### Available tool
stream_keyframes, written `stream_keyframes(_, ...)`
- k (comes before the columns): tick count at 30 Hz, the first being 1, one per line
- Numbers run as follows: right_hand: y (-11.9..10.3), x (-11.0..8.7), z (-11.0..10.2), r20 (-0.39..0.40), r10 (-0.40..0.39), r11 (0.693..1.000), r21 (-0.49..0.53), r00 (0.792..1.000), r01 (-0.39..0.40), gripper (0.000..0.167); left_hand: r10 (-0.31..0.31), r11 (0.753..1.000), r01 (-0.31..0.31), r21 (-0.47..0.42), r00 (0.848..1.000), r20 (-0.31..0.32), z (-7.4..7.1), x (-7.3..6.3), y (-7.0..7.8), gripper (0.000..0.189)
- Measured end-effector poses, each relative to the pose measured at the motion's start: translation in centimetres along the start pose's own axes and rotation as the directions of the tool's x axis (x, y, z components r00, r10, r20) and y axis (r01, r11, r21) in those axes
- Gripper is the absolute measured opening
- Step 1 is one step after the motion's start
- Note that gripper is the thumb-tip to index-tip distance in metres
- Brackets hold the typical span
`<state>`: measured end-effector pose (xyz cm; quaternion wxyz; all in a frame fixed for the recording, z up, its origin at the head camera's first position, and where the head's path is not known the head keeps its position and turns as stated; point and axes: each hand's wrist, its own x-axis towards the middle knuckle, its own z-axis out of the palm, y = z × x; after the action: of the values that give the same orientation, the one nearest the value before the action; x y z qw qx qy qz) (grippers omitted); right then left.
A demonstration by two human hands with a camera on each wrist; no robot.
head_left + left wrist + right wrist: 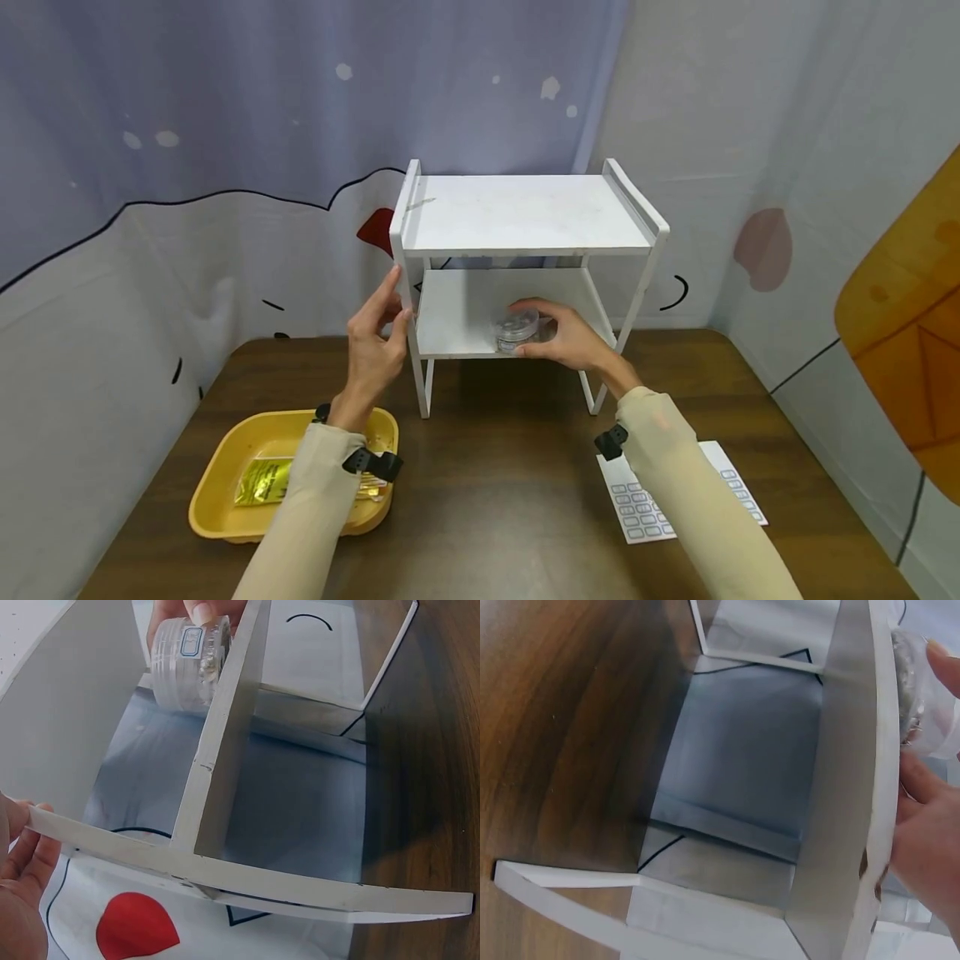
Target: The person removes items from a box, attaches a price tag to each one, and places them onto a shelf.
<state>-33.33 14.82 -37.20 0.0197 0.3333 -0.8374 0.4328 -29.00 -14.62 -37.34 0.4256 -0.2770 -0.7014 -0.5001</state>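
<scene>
A clear round plastic jar (516,332) with a small label sits at the front of the lower shelf (461,312) of a white two-tier rack (525,212). My right hand (566,335) holds the jar from the right, fingers over the far side and thumb at the front. Small pale bits show inside the jar (191,667) in the left wrist view. At the rack's front left post, my left hand (375,337) grips the upright with thumb and fingers. The same post (112,836) crosses the left wrist view, fingers (37,859) against its end.
A yellow tray (213,483) with a shiny yellow packet (262,482) stands on the brown table (480,500) at the left, partly under the left forearm. Beneath the right forearm lies a white sheet of labels (637,508). Printed curtain cloth (225,275) surrounds the table's back and sides.
</scene>
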Motion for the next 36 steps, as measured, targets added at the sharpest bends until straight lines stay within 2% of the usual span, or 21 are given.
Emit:
stream_keyframes(5, 0.4, 0.2, -1.2, 0.033, 0.000, 1.000, -0.015, 0.999, 0.001, 0.060, 0.011, 1.000, -0.011, 0.006, 1.000, 0.005, 0.1, 0.1, -0.2, 0.052)
stream_keyframes(13, 0.8, 0.4, -2.1, 0.057, 0.028, 0.999, -0.041, 0.998, -0.026, 0.063, -0.004, 1.000, 0.004, -0.003, 1.000, 0.016, 0.1, 0.1, -0.2, 0.052)
stream_keyframes(16, 0.7, 0.3, -2.2, 0.036, 0.025, 0.998, -0.062, 0.999, -0.023, 0.065, 0.007, 1.000, -0.007, -0.005, 1.000, 0.014, 0.1, 0.1, -0.2, 0.051)
stream_keyframes(20, 0.4, 0.0, -2.0, -0.035, 0.038, 0.992, -0.121, 0.999, -0.042, 0.065, 0.026, 1.000, -0.026, 0.005, 1.000, 0.006, 0.1, 0.3, -0.2, 0.051)
stream_keyframes(24, 0.1, -0.5, -1.4, -0.123, 0.063, 0.978, -0.189, 0.990, -0.085, 0.062, 0.028, 1.000, -0.028, 0.006, 1.000, 0.008, 0.1, 0.3, -0.2, 0.051)
stream_keyframes(27, 0.0, -0.6, -1.0, -0.167, 0.063, 0.975, -0.200, 0.984, -0.096, 0.058, 0.025, 1.000, -0.025, 0.000, 1.000, 0.014, 0.1, 0.4, -0.2, 0.050)
stream_keyframes(31, 0.1, -0.7, -1.0, -0.174, 0.054, 0.978, -0.187, 0.983, -0.087, 0.055, 0.025, 1.000, -0.025, 0.002, 1.000, 0.013, 0.1, 0.5, -0.3, 0.050)
stream_keyframes(36, 0.1, -0.5, -1.9, -0.122, 0.080, 0.983, -0.154, 0.989, -0.099, 0.053, 0.020, 1.000, -0.021, 0.014, 1.000, 0.018, 0.1, 0.5, -0.2, 0.050)
